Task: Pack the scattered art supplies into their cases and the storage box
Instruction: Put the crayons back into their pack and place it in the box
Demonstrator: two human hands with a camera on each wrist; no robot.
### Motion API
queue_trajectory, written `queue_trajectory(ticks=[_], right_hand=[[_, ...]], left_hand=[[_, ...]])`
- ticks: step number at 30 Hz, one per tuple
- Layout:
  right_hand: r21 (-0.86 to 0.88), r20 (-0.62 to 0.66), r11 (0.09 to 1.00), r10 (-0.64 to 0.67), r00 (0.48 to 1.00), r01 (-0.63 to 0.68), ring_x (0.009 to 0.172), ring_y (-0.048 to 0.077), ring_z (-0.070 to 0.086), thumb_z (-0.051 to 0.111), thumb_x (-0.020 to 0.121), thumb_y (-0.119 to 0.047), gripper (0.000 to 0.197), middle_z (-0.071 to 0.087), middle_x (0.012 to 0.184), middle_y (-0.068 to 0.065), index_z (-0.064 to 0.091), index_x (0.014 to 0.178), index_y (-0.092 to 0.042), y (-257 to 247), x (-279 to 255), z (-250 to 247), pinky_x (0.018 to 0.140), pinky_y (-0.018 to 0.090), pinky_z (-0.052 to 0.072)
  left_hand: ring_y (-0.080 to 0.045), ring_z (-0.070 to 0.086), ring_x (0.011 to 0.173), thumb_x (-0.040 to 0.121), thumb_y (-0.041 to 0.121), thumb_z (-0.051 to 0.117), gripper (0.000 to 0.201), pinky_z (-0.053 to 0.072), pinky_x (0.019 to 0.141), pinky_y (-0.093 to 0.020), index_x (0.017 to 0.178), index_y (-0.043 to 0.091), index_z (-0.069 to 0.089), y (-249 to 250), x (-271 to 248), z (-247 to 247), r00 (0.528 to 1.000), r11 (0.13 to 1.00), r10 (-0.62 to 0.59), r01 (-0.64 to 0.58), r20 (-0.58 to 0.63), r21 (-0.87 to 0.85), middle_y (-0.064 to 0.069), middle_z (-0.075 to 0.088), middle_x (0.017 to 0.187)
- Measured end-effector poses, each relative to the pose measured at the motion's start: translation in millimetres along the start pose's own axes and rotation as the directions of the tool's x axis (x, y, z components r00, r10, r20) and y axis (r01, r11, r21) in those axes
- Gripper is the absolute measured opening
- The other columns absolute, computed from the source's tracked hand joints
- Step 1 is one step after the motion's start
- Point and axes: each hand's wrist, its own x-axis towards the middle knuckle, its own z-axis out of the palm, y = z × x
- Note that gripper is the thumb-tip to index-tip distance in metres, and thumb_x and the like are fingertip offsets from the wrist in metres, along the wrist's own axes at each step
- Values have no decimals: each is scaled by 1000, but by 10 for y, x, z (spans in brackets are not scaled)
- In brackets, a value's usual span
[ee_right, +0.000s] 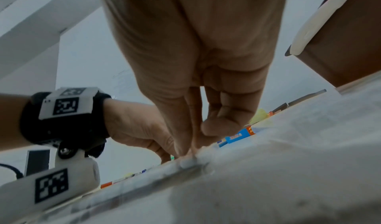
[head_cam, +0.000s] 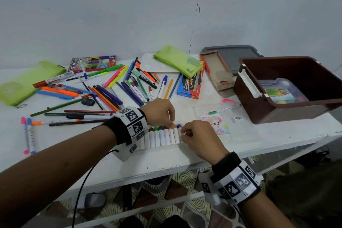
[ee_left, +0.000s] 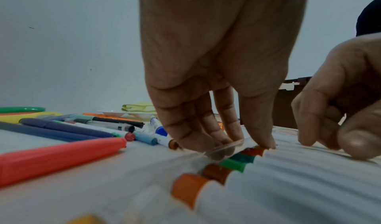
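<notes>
A row of white markers (head_cam: pixel 162 137) with coloured caps lies in a clear marker case near the table's front edge. My left hand (head_cam: pixel 171 121) is at the cap end. In the left wrist view its fingertips (ee_left: pixel 224 142) sit behind the case's clear rim and its thumb presses an orange cap (ee_left: pixel 257 149), pinching there. My right hand (head_cam: pixel 182 133) is at the row's right end, next to the blue-capped marker (head_cam: pixel 179 126). In the right wrist view its thumb and fingers (ee_right: pixel 185 147) pinch the case's edge. The brown storage box (head_cam: pixel 288 111) stands open at the right.
Several loose pens and pencils (head_cam: pixel 111 92) lie scattered behind the hands. Two green pouches (head_cam: pixel 27 81) (head_cam: pixel 177 60), a blue crayon box (head_cam: pixel 190 83), a pencil box (head_cam: pixel 92 63) and an open carton (head_cam: pixel 218 74) lie further back. A clear sheet with a pink sticker (head_cam: pixel 222 122) lies right of the hands.
</notes>
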Motion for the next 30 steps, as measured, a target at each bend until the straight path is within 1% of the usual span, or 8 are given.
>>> queue_trajectory(ticks=[6, 10, 14, 19, 22, 24, 26, 30], right_hand=[[-1, 8, 1000, 31, 999, -31, 88, 17, 60, 65, 87, -18, 25, 69, 98, 3, 72, 111, -16, -27, -36, -2, 76, 25, 45], [-47, 1, 998, 44, 999, -44, 81, 14, 51, 63, 89, -23, 25, 64, 101, 2, 70, 112, -20, -29, -36, 13, 69, 24, 35], [-51, 21, 998, 40, 999, -39, 91, 19, 54, 62, 89, -27, 23, 55, 106, 3, 67, 111, -20, -45, -59, -5, 70, 27, 33], [-6, 32, 1000, 29, 999, -29, 82, 11, 47, 66, 88, -27, 23, 58, 104, 0, 68, 109, -18, -28, -46, -42, 67, 23, 33], [20, 20, 1000, 23, 1000, -23, 84, 10, 49, 66, 87, -23, 23, 62, 105, 2, 69, 108, -16, -34, -46, -48, 67, 22, 35], [29, 12, 999, 36, 999, -37, 86, 11, 49, 66, 87, -22, 23, 61, 104, 2, 69, 108, -14, -30, -38, -56, 69, 22, 35], [36, -10, 997, 62, 998, -62, 86, 11, 48, 68, 87, -23, 22, 61, 103, 1, 70, 107, -14, -11, -12, -74, 70, 22, 34], [40, -28, 996, 86, 996, -85, 88, 11, 47, 67, 86, -21, 20, 62, 104, 2, 70, 105, -14, 27, 38, -108, 72, 23, 34]], left_hand=[[-15, 68, 70, 79, 33, 78, 23, 54, 60, -24, 91, 14, 73, -19, 7, 16, 1000, 1000, -6, 6, -16, 10, 9, 63, 69], [-17, 67, 69, 80, 33, 77, 23, 53, 59, -25, 91, 14, 72, -19, 14, 16, 1000, 1000, -1, 1, -10, 14, 8, 62, 70], [-10, 63, 65, 81, 31, 76, 21, 50, 57, -22, 92, 14, 71, -27, 34, 30, 1000, 1000, -3, 3, 0, 22, 8, 62, 73], [-6, 61, 75, 83, 34, 73, 20, 50, 70, -23, 92, 16, 73, -37, 137, -96, 995, 998, 33, -38, 90, 58, 13, 64, 73], [-2, 53, 79, 87, 33, 69, 23, 41, 76, -22, 101, 15, 73, 24, 311, -246, 997, 992, 77, -80, 32, 101, 10, 63, 91], [-10, 54, 93, 89, 31, 66, 27, 38, 82, -24, 111, 16, 69, 82, 487, -323, 995, 983, 95, -89, -36, 160, 1, 62, 113], [-20, 54, 108, 92, 28, 61, 32, 36, 83, -25, 122, 17, 62, 157, 673, -365, 991, 972, 107, -88, -78, 216, -3, 58, 126], [-28, 52, 119, 94, 28, 54, 46, 44, 93, -30, 139, 37, 48, 270, 910, -339, 995, 961, 64, -39, -81, 274, -9, 53, 135]])
